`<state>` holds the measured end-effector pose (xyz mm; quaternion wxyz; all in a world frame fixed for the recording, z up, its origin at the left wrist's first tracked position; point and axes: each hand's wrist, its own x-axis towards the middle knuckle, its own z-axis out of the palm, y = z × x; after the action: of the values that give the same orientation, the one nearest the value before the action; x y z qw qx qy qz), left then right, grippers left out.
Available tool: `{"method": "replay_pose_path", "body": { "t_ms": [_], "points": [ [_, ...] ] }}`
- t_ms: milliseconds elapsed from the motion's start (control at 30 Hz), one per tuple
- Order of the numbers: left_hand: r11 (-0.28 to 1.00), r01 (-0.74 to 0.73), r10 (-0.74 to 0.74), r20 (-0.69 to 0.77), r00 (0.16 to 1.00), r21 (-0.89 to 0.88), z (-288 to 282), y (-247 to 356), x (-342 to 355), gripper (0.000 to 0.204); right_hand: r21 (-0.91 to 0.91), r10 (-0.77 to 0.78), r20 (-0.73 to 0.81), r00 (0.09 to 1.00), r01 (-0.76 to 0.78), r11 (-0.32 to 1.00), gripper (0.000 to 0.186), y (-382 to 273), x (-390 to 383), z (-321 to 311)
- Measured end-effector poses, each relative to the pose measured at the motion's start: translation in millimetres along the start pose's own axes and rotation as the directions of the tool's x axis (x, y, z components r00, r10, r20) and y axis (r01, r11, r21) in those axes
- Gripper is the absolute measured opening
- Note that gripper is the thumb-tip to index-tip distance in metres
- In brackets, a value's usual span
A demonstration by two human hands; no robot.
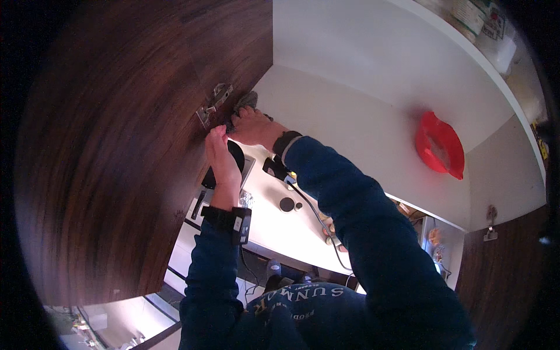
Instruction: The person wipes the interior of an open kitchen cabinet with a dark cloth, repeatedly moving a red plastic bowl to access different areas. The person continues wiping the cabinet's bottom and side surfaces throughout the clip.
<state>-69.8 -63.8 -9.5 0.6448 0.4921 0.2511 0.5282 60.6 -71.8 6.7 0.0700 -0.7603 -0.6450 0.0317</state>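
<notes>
At the left front corner of a white cabinet shelf (326, 111), my right hand (255, 129) grips a dark grey cloth (247, 101), part of which is hidden under the fingers. Just below and to its left is my left hand (223, 163), raised with its fingers pressed together beside the dark wood door (116, 146). What those fingers hold, if anything, cannot be made out. A metal hinge (217, 100) on the door is close to both hands.
A red plastic bowl (438, 144) sits on the shelf at the right. Another dark door (501, 262) hangs at the lower right. Below lies a bright white counter (271, 213) with a black cable (318, 216) and small items. Containers (469, 20) stand above, at the upper right.
</notes>
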Motion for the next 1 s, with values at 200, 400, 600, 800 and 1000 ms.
{"method": "replay_pose_path", "body": {
  "t_ms": [200, 400, 600, 800, 1000],
  "points": [
    [0.976, -0.17, 0.161, 0.077, 0.984, 0.133, 7, -28, 17, 0.045, -0.161, -0.108, -0.134, 0.985, 0.086, 0.983, 0.043, 48, -76, 3],
    [0.961, -0.137, 0.107, 0.131, 0.986, 0.241, 24, -38, 35, 0.044, 0.025, 0.216, -0.088, 0.973, -0.214, 0.976, 0.051, 156, -215, -20],
    [0.927, -0.227, 0.162, 0.227, 0.96, 0.297, 15, -31, 15, 0.041, -0.292, 0.279, 0.206, 0.938, -0.213, 0.932, 0.051, 188, -281, -43],
    [0.954, -0.156, 0.106, 0.2, 0.974, 0.256, 2, -38, 4, 0.043, -0.264, -0.037, -0.04, 0.999, 0.025, 0.964, 0.044, 117, -165, -9],
    [0.89, -0.234, 0.16, 0.214, 0.964, 0.391, 14, -35, 18, 0.048, -0.013, -0.089, -0.281, 0.956, 0.089, 0.996, 0.028, 18, -37, 8]
  ]
}}
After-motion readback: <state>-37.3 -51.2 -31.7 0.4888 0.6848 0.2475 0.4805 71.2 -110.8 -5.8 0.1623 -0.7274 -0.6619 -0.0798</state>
